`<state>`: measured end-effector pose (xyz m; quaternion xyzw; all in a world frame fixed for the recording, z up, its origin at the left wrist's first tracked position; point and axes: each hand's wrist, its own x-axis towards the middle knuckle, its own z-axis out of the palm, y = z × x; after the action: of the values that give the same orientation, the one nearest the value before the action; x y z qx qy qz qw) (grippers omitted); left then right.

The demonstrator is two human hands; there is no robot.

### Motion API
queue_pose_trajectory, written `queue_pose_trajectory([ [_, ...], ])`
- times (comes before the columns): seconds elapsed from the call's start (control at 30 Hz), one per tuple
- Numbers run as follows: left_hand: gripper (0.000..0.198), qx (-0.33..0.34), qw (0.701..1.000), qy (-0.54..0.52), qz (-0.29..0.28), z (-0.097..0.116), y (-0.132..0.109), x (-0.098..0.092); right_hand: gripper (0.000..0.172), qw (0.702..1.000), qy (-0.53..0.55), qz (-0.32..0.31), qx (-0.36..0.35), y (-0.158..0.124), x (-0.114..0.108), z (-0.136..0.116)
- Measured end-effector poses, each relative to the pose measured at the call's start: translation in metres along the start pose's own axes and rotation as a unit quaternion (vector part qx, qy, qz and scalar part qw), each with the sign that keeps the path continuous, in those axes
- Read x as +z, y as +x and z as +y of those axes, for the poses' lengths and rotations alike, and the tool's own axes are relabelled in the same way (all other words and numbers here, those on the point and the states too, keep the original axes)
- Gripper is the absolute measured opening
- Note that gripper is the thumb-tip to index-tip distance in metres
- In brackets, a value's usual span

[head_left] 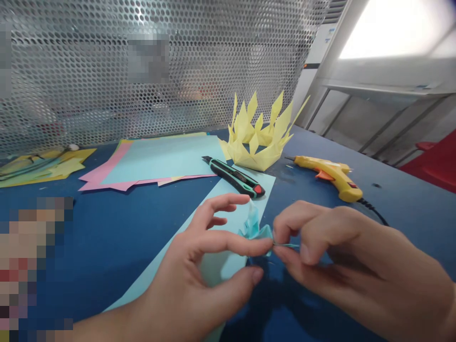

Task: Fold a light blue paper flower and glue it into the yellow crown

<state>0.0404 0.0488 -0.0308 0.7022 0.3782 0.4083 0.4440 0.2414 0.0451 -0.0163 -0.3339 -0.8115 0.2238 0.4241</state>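
Observation:
A small folded light-blue paper flower (pixel 253 227) is between my hands, above the blue table. My right hand (pixel 342 251) pinches its thin stem between thumb and fingertips. Around the flower, my left hand (pixel 210 251) has its fingers spread. Its index finger stretches across the near side of the paper, a longer finger reaches by the upper tip, and the thumb stands apart below. A long light-blue paper strip (pixel 199 223) lies under the left hand. Just beyond the fingers is a black and green utility knife (pixel 235 178), resting partly on that strip.
A yellow paper crown (pixel 261 154) stands at the back. On the right lies a yellow glue gun (pixel 326 173) with its cord. Stacked coloured sheets (pixel 160 159) are at the back left, with yellow paper pieces (pixel 67 166) farther left. A perforated metal panel (pixel 142 104) closes off the rear.

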Motion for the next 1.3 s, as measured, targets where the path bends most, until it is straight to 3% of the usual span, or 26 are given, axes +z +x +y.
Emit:
queue_pose_trajectory([
  [0.2, 0.028, 0.007, 1.0, -0.01, -0.016, 0.0, 0.001, -0.003, 0.023, 1.0, 0.001, 0.014, -0.01, -0.003, 0.001, -0.004],
  [0.33, 0.017, 0.038, 0.999, 0.029, 0.023, 0.002, -0.001, -0.002, 0.026, 0.999, 0.03, 0.017, -0.001, -0.006, 0.004, -0.006],
  [0.5, 0.018, 0.064, 0.993, 0.077, 0.065, 0.007, -0.003, 0.0, 0.027, 0.999, 0.026, 0.037, 0.029, -0.003, 0.008, -0.01],
  [0.77, 0.02, 0.087, 0.986, 0.114, 0.087, 0.011, -0.005, 0.003, 0.034, 0.998, 0.02, 0.046, 0.032, -0.008, 0.013, -0.011],
  [0.93, 0.019, -0.017, 0.998, -0.011, 0.052, 0.006, -0.005, 0.004, 0.033, 0.997, 0.029, 0.056, 0.047, 0.001, 0.011, -0.007],
  [1.07, 0.044, -0.086, 0.993, -0.063, 0.046, 0.0, -0.002, 0.006, 0.017, 0.99, 0.037, 0.107, 0.087, 0.008, 0.009, 0.0],
  [1.3, 0.019, -0.134, 0.987, -0.087, -0.01, 0.004, 0.001, 0.004, 0.005, 0.993, -0.004, 0.06, 0.098, 0.014, 0.007, 0.004],
])
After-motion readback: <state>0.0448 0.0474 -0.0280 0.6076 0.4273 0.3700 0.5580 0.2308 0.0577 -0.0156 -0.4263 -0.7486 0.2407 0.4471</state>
